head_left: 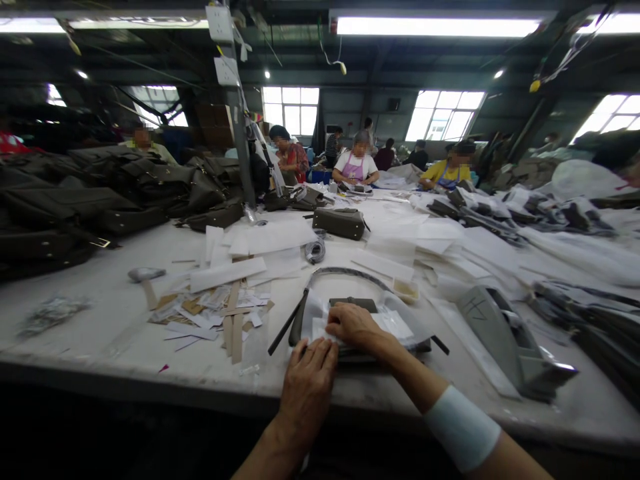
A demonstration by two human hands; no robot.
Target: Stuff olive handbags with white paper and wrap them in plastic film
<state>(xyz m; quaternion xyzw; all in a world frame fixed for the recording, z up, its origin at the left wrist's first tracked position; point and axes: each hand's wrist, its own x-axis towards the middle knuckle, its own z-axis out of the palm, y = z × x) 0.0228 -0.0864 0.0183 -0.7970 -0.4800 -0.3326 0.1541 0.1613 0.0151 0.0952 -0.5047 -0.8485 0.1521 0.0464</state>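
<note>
My left hand [307, 383] lies flat at the near edge of the white table [100, 320], fingers spread and pressing on the clear plastic bag [395, 323]. My right hand [356, 327], fingers curled together, presses a white paper sheet [320, 328] against the dark handbag [353, 305] inside that bag, right in front of me. Its curved strap [345, 272] arches beyond. Card scraps [210, 310] lie to the left, and a finished olive handbag [340, 223] stands farther back.
</note>
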